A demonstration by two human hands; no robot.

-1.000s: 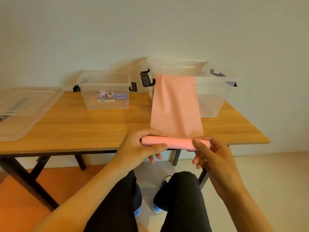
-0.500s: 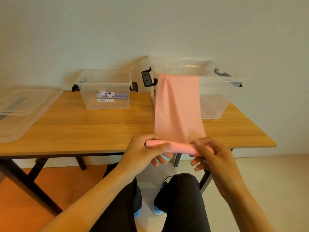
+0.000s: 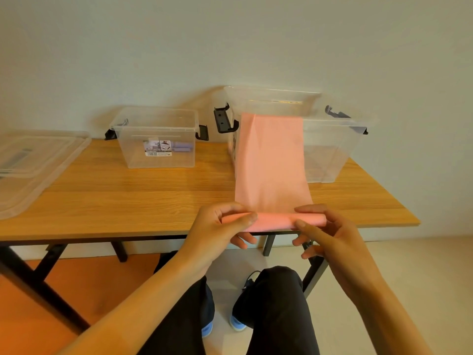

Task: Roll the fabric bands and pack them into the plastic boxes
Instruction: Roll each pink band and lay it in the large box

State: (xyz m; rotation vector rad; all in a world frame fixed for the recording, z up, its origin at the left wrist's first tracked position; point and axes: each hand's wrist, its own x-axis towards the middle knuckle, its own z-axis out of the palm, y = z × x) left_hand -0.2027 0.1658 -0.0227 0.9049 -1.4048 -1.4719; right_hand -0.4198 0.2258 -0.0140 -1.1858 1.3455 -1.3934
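A pink fabric band (image 3: 271, 162) hangs out of the large clear plastic box (image 3: 332, 149) at the back right and runs down over the wooden table (image 3: 128, 201) to its front edge. Its near end is rolled into a tube. My left hand (image 3: 220, 234) pinches the tube's left end between thumb and fingers. My right hand (image 3: 325, 237) grips the right end the same way. A smaller clear plastic box (image 3: 156, 137) stands at the back centre with a purple roll inside it.
Clear plastic lids (image 3: 30, 165) lie stacked at the table's left end. Black latches stick out from both boxes. A plain wall stands close behind the table. My legs and blue shoes show below the table's front edge.
The roll has moved a little up the band toward the box as both hands turned it. Less flat band lies between the roll and the box rim.
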